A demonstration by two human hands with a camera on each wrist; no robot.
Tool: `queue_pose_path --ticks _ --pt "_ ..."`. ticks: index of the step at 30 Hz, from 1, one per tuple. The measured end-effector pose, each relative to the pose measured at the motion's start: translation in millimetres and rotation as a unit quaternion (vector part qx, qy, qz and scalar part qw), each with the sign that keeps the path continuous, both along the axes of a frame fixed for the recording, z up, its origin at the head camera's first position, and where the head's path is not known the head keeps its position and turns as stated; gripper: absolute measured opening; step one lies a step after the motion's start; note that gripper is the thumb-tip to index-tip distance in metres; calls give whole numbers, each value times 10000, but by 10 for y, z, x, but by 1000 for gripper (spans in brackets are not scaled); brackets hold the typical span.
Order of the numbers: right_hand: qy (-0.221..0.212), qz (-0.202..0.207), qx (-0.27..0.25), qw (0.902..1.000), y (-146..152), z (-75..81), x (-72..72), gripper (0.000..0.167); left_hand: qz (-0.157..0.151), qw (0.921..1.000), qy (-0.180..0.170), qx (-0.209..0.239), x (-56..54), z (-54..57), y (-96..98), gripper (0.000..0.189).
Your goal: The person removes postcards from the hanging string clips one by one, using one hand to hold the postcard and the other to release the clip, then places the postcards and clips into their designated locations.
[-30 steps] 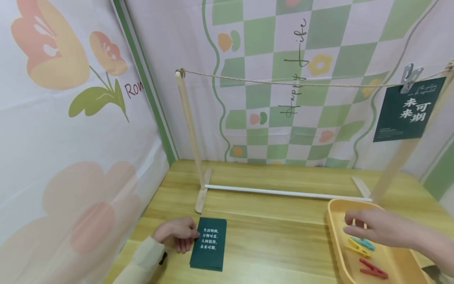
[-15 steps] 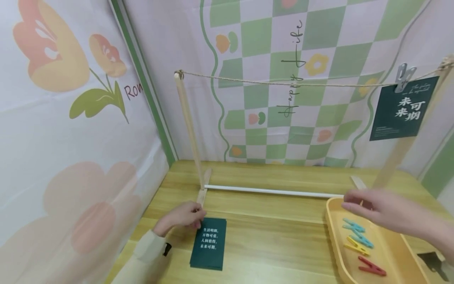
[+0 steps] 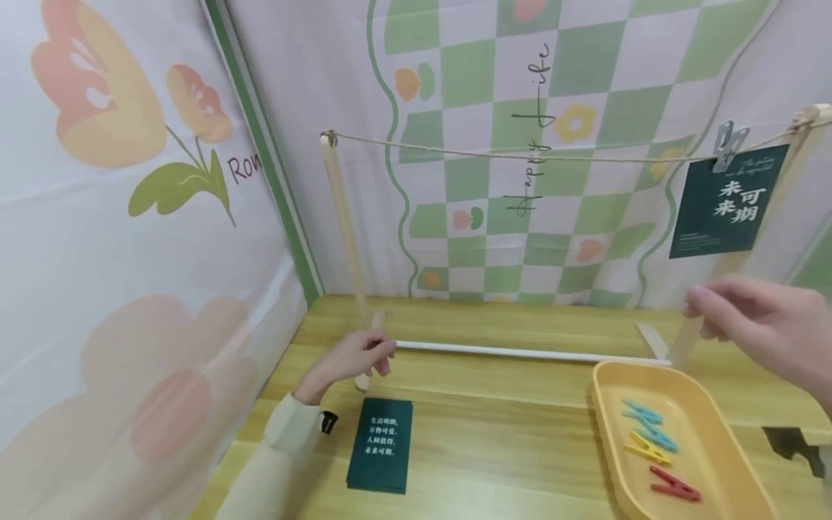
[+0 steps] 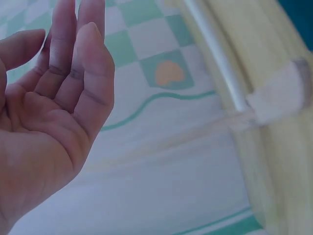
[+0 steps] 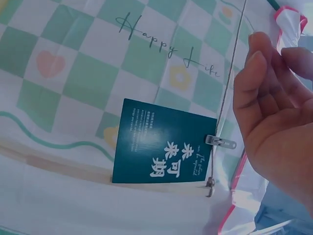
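Note:
My left hand (image 3: 360,354) hovers above the table behind a stack of dark green cards (image 3: 380,445), in front of the rack's left foot. Its fingers are loosely bent, and the left wrist view shows the palm (image 4: 54,122) with nothing in it. On the right, my right hand (image 3: 760,318) is raised above the yellow tray (image 3: 708,422), below a hanging card (image 3: 728,202). A silver metal clip (image 5: 221,142) fastens that card to the twine (image 3: 520,155). The right wrist view shows the right hand's fingers loosely bent, holding nothing.
Inside the tray lie two blue clothespins, a yellow clothespin (image 3: 648,448) and a red clothespin (image 3: 676,484). A wooden rack carries the twine, with a white rod (image 3: 494,350) across its base. A dark object (image 3: 789,440) lies right of the tray. Printed cloth (image 3: 481,173) hangs behind.
My left hand has moved away from the card stack, back toward the rack's left foot. My right hand has risen from over the tray, up and to the right, uncovering the clothespins.

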State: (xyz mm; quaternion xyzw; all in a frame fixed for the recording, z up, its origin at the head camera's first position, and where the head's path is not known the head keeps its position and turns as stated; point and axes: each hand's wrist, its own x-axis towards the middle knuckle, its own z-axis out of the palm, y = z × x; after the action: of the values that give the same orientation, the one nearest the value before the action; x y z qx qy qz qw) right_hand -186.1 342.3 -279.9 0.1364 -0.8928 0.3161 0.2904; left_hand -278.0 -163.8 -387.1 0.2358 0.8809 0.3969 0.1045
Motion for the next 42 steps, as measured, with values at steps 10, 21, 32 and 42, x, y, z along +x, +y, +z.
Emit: queue_pose_path --ticks 10,21,32,42 --pt "99 -197 -382 9990 -7 212 -119 8 -327 9986 104 411 -78 86 371 29" --pt "518 -353 -999 9930 -36 469 -238 13 -467 9933 251 1023 -134 336 802 29" --pt "808 -974 -1128 9855 214 847 -525 29 -573 9892 285 1318 -182 495 1204 32" --pt "281 -159 -1088 9935 259 1191 -810 55 -100 9893 143 1449 -255 697 1533 32"
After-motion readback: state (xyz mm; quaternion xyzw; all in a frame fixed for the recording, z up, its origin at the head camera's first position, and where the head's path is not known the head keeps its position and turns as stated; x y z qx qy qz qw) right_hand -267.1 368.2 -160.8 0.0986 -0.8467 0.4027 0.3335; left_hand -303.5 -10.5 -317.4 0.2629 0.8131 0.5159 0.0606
